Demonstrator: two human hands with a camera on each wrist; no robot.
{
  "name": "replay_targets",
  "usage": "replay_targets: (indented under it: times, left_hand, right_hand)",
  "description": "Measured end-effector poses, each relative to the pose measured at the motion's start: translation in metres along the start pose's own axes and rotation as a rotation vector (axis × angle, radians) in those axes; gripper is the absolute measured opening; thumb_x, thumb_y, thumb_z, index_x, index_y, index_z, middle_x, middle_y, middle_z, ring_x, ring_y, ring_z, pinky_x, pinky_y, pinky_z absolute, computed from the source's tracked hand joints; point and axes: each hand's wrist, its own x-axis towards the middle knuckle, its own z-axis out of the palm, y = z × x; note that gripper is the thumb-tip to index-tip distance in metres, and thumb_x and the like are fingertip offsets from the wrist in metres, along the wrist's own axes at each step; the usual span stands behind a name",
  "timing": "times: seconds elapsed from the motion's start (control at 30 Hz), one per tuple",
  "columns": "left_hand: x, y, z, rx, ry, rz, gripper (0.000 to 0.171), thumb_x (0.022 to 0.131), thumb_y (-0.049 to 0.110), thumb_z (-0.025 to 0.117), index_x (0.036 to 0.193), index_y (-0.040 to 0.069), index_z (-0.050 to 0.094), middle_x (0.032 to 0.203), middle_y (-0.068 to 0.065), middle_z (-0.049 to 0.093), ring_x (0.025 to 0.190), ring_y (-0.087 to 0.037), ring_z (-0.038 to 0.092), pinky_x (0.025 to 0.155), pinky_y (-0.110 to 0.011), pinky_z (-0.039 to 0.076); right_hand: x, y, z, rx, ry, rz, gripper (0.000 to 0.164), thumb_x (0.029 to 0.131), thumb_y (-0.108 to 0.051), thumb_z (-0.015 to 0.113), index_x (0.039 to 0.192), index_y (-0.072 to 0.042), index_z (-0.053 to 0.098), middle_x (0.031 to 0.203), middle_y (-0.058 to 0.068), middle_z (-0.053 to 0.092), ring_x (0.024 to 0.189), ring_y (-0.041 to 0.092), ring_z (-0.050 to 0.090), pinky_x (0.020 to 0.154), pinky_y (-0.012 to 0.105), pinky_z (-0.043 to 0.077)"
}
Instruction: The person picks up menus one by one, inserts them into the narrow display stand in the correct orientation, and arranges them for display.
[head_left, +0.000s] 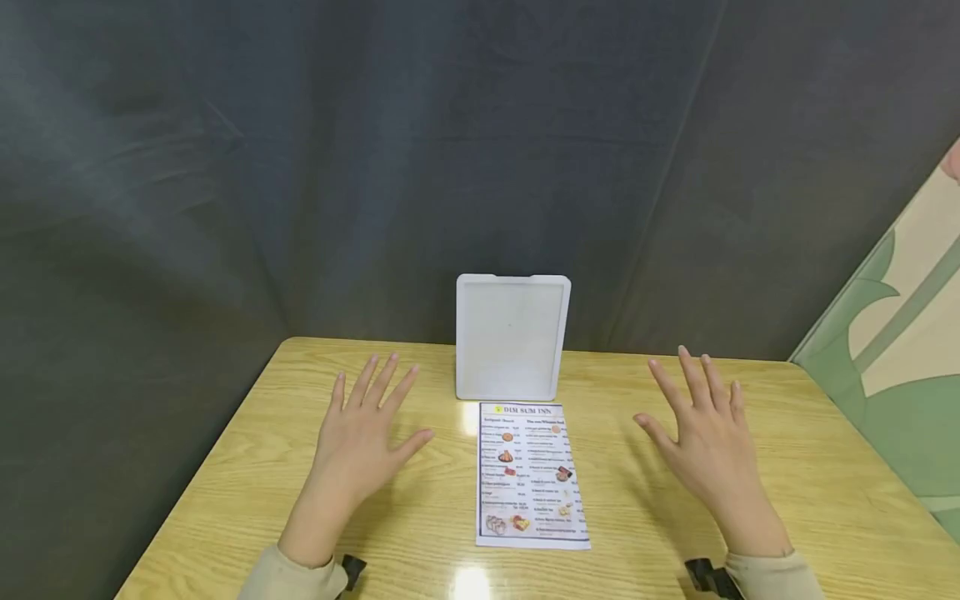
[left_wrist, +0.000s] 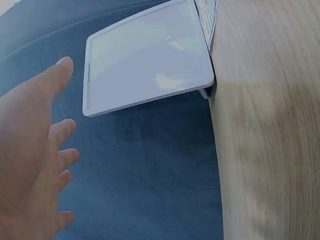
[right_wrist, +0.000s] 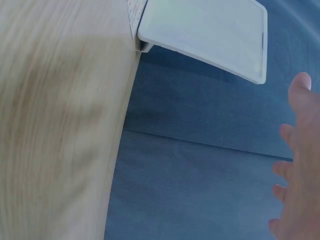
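Observation:
A printed menu sheet (head_left: pixel 532 475) headed "DIM SUM INN" lies flat on the wooden table (head_left: pixel 247 467). Right behind it a white framed board (head_left: pixel 512 342) stands upright, leaning back slightly. To the left of the menu, my left hand (head_left: pixel 360 454) hovers over the table with fingers spread and nothing in it. My right hand (head_left: pixel 712 450) is held the same way on the other side, fingers apart and palm down. Both wrist views show the hands raised above the tabletop, apart from the white board (left_wrist: pixel 150 55). A support foot (right_wrist: pixel 146 47) shows behind the board's lower edge.
A dark grey-blue curtain (head_left: pixel 420 167) hangs behind the table's far edge and along the left. At right is a panel (head_left: pixel 907 367) with a painted green leaf pattern. Black straps (head_left: pixel 708 575) sit at the wrists by the beige sleeves.

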Motion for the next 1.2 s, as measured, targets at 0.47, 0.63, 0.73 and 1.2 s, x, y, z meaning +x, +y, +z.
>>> replay_targets:
  times: [0.47, 0.63, 0.73, 1.2]
  left_hand:
    - [-0.002, 0.002, -0.001, -0.045, 0.009, 0.039, 0.084, 0.089, 0.066, 0.058, 0.157, 0.024, 0.03, 0.163, -0.006, 0.021, 0.149, -0.032, 0.014, 0.115, -0.06, 0.01]
    - [-0.002, 0.004, 0.001, -0.082, -0.018, 0.057, 0.083, 0.089, 0.066, 0.057, 0.157, 0.025, 0.03, 0.164, -0.005, 0.019, 0.15, -0.031, 0.013, 0.116, -0.058, 0.006]
    - [-0.001, 0.007, 0.003, -0.102, -0.022, 0.072, 0.083, 0.089, 0.065, 0.058, 0.156, 0.024, 0.031, 0.164, -0.005, 0.019, 0.15, -0.03, 0.011, 0.116, -0.059, 0.007]
    - [-0.002, 0.016, 0.012, -0.19, -0.019, 0.119, 0.082, 0.089, 0.062, 0.062, 0.156, 0.025, 0.032, 0.162, -0.006, 0.023, 0.15, -0.029, 0.014, 0.115, -0.06, 0.012]
  right_hand:
    - [0.002, -0.008, -0.004, 0.056, -0.031, -0.068, 0.071, 0.098, -0.048, 0.057, 0.157, -0.022, 0.028, 0.164, 0.013, 0.013, 0.149, 0.04, 0.007, 0.114, 0.064, 0.002]
    - [0.002, -0.011, -0.004, 0.074, -0.048, -0.088, 0.071, 0.097, -0.047, 0.059, 0.157, -0.022, 0.029, 0.165, 0.009, 0.011, 0.147, 0.043, 0.013, 0.114, 0.063, 0.005]
    - [0.003, -0.012, -0.003, 0.078, -0.042, -0.11, 0.07, 0.097, -0.049, 0.057, 0.156, -0.022, 0.032, 0.164, 0.01, 0.015, 0.145, 0.043, 0.017, 0.113, 0.064, 0.01]
    - [0.004, -0.018, 0.002, 0.155, -0.058, -0.168, 0.069, 0.097, -0.051, 0.056, 0.155, -0.019, 0.035, 0.161, 0.014, 0.024, 0.146, 0.04, 0.019, 0.117, 0.056, 0.011]
